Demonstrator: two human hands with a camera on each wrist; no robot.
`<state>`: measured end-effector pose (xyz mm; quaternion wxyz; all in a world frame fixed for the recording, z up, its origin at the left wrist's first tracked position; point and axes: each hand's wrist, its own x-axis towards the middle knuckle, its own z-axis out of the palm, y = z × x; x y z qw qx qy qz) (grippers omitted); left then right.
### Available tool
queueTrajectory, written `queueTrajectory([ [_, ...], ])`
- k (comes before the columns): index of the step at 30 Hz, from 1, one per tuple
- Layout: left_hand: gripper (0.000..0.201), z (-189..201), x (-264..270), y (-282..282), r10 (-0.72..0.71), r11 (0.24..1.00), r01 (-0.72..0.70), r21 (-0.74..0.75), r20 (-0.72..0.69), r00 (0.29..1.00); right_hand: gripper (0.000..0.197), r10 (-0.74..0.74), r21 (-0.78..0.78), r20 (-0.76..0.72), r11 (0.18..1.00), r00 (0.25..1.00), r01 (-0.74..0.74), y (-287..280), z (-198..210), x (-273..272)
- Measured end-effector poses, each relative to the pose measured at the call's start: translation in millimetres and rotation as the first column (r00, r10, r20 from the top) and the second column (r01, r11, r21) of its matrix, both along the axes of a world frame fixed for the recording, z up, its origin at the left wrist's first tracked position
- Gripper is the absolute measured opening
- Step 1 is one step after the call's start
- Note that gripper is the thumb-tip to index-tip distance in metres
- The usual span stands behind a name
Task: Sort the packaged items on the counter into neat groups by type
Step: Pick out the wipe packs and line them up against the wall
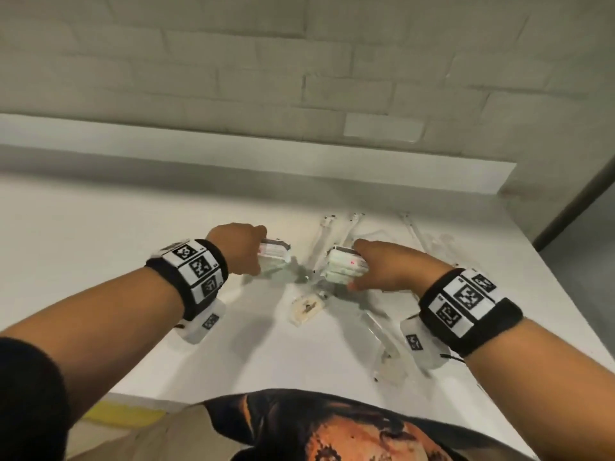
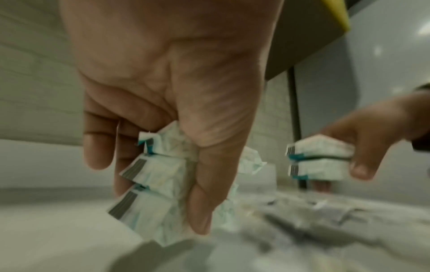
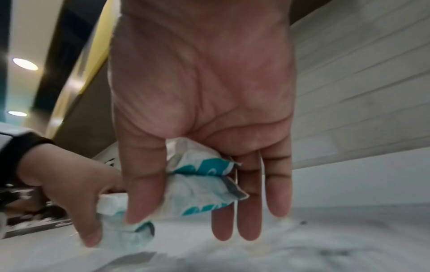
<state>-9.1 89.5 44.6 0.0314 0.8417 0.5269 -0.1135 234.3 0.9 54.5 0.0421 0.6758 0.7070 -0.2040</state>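
My left hand (image 1: 253, 251) grips a stack of several white sachets with teal and grey edges (image 1: 275, 253) just above the white counter (image 1: 133, 261). The left wrist view shows the thumb pressing these sachets (image 2: 149, 208) against the fingers. A short way to the right, my right hand (image 1: 364, 266) holds a second stack of the same sachets (image 1: 342, 266). In the right wrist view they (image 3: 197, 184) sit pinched between thumb and fingers. The two stacks are a little apart and do not touch.
A beige sachet (image 1: 307, 308) lies on the counter between and in front of my hands. Several long clear-wrapped items (image 1: 382, 341) lie under and behind my right hand, some (image 1: 324, 232) reaching toward the brick wall. The counter's right edge (image 1: 549, 277) is close.
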Motion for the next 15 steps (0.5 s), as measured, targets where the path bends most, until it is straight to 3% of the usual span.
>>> queueTrajectory([
  [2,0.051,-15.5,-32.7,10.3,0.011,0.996,-0.012,-0.094,-0.016,1.000,0.046,0.093,-0.025,0.001,0.995,0.996,-0.093,27.2,-11.4,-46.6],
  [4,0.057,-27.9,-52.5,16.0,0.021,0.984,-0.007,-0.179,0.079,0.997,0.046,0.129,-0.028,0.047,0.991,0.991,-0.128,47.7,-19.2,-81.2],
  [7,0.058,-34.3,-75.5,28.7,0.003,0.979,0.047,-0.197,0.244,0.970,0.045,0.045,0.008,0.167,0.999,0.985,-0.047,76.5,-31.0,-105.8],
  [11,0.042,-31.5,-93.9,56.5,-0.016,0.977,0.071,-0.201,0.263,0.965,0.068,-0.112,0.019,0.263,0.994,0.958,0.111,95.2,-31.7,-98.1],
  [13,0.038,-30.6,-103.2,75.3,0.034,0.962,0.043,-0.270,0.273,0.961,0.078,-0.122,0.091,0.245,0.991,0.962,0.102,98.1,-29.2,-101.7],
  [15,0.035,-33.0,-110.8,90.6,0.075,0.950,0.023,-0.312,0.298,0.952,0.072,-0.062,0.164,0.153,0.986,0.986,0.036,96.6,-25.3,-119.3],
])
